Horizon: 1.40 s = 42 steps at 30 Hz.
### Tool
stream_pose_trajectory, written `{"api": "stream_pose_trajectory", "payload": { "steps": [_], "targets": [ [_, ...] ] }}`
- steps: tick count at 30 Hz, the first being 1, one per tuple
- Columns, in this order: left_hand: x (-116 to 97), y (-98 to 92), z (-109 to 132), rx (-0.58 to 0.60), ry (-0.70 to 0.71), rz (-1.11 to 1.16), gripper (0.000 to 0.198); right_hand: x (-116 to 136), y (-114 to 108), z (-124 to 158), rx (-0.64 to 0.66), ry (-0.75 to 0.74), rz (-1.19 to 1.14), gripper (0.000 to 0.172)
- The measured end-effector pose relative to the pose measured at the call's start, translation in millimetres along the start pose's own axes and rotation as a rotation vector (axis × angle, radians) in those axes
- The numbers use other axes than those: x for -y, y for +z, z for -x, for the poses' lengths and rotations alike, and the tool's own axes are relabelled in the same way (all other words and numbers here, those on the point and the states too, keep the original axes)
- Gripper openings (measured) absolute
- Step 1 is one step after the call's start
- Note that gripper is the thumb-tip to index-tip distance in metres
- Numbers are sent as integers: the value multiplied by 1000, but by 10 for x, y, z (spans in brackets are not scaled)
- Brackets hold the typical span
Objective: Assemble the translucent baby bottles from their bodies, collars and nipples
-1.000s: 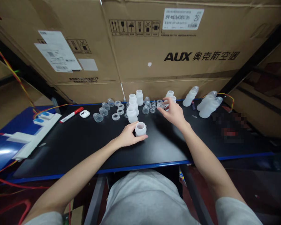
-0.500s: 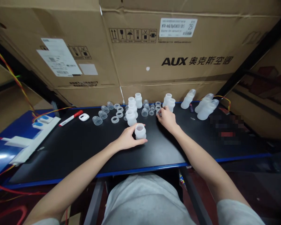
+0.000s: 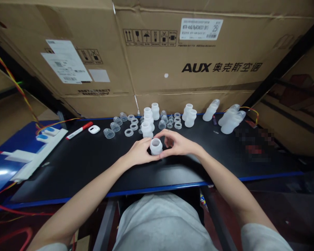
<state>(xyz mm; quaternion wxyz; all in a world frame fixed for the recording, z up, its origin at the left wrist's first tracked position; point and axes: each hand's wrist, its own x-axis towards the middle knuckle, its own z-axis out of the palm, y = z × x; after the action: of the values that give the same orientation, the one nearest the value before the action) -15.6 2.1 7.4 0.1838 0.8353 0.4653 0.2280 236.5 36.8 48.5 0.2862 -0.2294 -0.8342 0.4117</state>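
A small translucent white baby bottle [image 3: 156, 147] stands upright with its open mouth toward me, just in front of the row of other bottles. My left hand [image 3: 139, 151] is closed around its left side, thumb along the near side. From the right, my right hand [image 3: 179, 143] curves round the same bottle, thumb at its near lower side and index finger by the rim. Some right fingers are curled in and partly hidden. Behind the hands are several more open white bottles [image 3: 147, 129], clear domed caps [image 3: 162, 124] and clear rings [image 3: 178, 125].
On the right stand capped bottles [image 3: 229, 123]. To the left lie more clear caps [image 3: 109, 133], a white case [image 3: 94, 129], a red-and-white marker [image 3: 79, 131] and a power strip [image 3: 42, 153]. A large cardboard box [image 3: 157, 55] walls off the back of the black table [image 3: 94, 167].
My right hand has come back from the clear rings toward me and left, onto the bottle. My left hand stays on the bottle. The view has shifted slightly.
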Motion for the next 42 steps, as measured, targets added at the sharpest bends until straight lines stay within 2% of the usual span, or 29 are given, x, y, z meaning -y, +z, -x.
{"api": "stream_pose_trajectory", "payload": {
  "steps": [2,4,9,12,14,16,18,23,27,28,30,33,34,36,39,42],
  "targets": [
    [-11,4,-5,44,-6,-18,50,53,4,7,23,4,-3,56],
    [-22,8,-7,79,2,-50,52,77,-92,34,8,43,46,45],
    [-5,22,-5,91,6,-84,61,22,-632,224,-27,274,146,43],
    [17,36,-4,96,11,-85,59,-108,-926,366,-138,381,244,44],
    [25,43,-4,95,18,-88,58,-225,-1044,430,-264,397,336,47],
    [28,47,-6,94,22,-93,58,-338,-1104,462,-379,392,439,51],
    [30,49,-7,98,23,-99,58,-424,-1128,471,-435,387,516,55],
    [33,49,-7,94,30,-97,56,-481,-1138,484,-432,395,545,57],
    [25,44,-2,92,39,-98,56,-407,-1138,482,-455,362,488,76],
    [21,42,-2,95,38,-103,56,-388,-1143,475,-482,346,468,76],
    [13,38,-1,108,33,-117,57,-378,-1171,458,-617,315,472,62],
    [3,34,-1,118,29,-124,58,-491,-1271,465,-981,313,620,44],
    [1,33,-2,115,31,-120,57,-566,-1317,482,-1089,336,680,46],
    [0,34,-3,108,36,-106,56,-752,-1410,531,-1203,412,749,63],
    [4,38,-2,102,45,-87,54,-1039,-1518,598,-1233,512,710,96],
    [9,42,0,98,58,-81,55,-1242,-1560,612,-1242,558,665,106]
  ]
}}
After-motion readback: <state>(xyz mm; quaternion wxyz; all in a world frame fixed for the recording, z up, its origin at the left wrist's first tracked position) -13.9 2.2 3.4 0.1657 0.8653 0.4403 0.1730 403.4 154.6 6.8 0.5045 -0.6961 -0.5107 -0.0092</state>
